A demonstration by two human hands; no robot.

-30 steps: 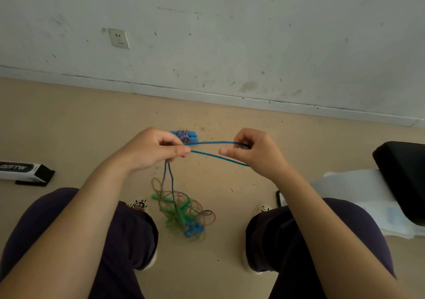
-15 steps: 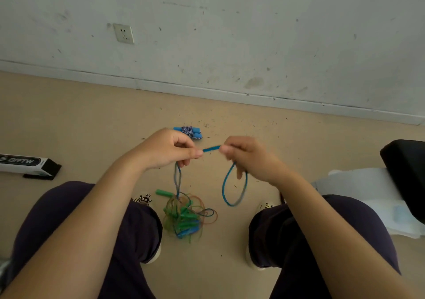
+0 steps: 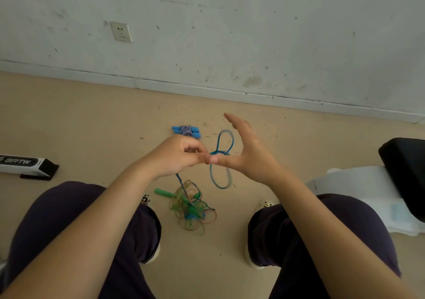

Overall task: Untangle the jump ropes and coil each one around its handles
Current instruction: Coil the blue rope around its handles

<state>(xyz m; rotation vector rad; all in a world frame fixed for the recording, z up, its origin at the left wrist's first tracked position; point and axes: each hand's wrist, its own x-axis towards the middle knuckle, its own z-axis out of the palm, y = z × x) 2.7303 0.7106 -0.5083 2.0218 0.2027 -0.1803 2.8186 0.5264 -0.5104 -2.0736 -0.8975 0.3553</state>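
My left hand point(image 3: 177, 156) pinches a thin blue rope point(image 3: 220, 158) at its fingertips, knuckles curled. The rope forms one loop above the pinch and one hanging below it. My right hand point(image 3: 248, 154) is beside it with fingers stretched up and straight, its thumb tip meeting the left fingertips at the rope. From the left hand the blue rope drops to a tangled heap point(image 3: 190, 206) of green, blue and orange ropes on the floor between my knees; a green handle point(image 3: 163, 193) sticks out left. A coiled rope with blue handles point(image 3: 186, 131) lies farther out.
A white and black box point(image 3: 25, 164) lies on the floor at left. A black seat point(image 3: 404, 160) and a white plastic piece point(image 3: 358, 183) stand at right. The grey wall and baseboard point(image 3: 207, 89) run across the back. My knees flank the heap.
The hands came together from a stretched-out rope. The right hand has let go of its pinch and spread its fingers upward; a second loop now stands above the hands.
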